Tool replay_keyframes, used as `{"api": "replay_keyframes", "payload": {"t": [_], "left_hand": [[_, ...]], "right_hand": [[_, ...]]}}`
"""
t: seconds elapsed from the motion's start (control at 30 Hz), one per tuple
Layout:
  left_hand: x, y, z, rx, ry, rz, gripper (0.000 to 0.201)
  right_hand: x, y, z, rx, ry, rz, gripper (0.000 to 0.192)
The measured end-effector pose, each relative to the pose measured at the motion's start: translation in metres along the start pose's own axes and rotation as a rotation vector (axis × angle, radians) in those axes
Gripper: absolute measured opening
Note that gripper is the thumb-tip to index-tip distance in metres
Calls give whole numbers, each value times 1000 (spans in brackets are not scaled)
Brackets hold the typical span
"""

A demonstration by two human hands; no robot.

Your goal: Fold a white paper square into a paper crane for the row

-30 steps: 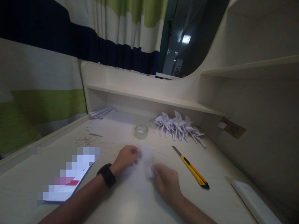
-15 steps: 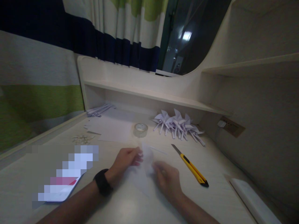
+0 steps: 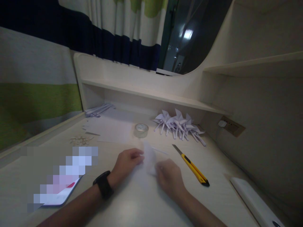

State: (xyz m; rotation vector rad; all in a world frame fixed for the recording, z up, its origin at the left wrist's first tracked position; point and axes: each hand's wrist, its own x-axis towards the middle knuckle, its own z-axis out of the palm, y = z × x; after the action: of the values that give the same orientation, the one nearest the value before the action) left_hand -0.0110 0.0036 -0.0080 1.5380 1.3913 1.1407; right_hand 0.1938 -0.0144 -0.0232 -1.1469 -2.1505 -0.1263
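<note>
The paper (image 3: 149, 158), at centre, looks light, flimsy and easily creased: best pinched by its edges. The left hand (image 3: 128, 162) seems to pinch it at nine o'clock, the right hand (image 3: 170, 179) at four; tape (image 3: 141, 133) sits near twelve.

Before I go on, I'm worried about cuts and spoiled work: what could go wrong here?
The yellow utility knife lies to the right of the right hand, blade exposed; a careless sideways reach might cut it.
The white paper between that hand and the left hand could crease or tear if the two pull unevenly.
</note>
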Motion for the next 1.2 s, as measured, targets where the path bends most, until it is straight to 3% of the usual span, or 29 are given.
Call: {"api": "replay_keyframes", "payload": {"t": [0.2, 0.37, 0.53, 0.73, 1.2], "left_hand": [[-2, -6, 2, 86, -50, 58, 26], [-1, -13, 5, 133, -33, 68, 27], [-1, -14, 8, 81, -33, 35, 28], [-6, -11, 14, -84, -65, -10, 32], [-10, -3, 17, -212, -75, -19, 30]], "right_hand": [[2, 0, -8, -324, -149, -25, 14], [3, 2, -9, -408, -185, -29, 16], [2, 2, -8, -230, -76, -29, 16], [2, 1, -8, 78, 111, -192, 19], [3, 0, -7, 131, 130, -229, 20]]}}
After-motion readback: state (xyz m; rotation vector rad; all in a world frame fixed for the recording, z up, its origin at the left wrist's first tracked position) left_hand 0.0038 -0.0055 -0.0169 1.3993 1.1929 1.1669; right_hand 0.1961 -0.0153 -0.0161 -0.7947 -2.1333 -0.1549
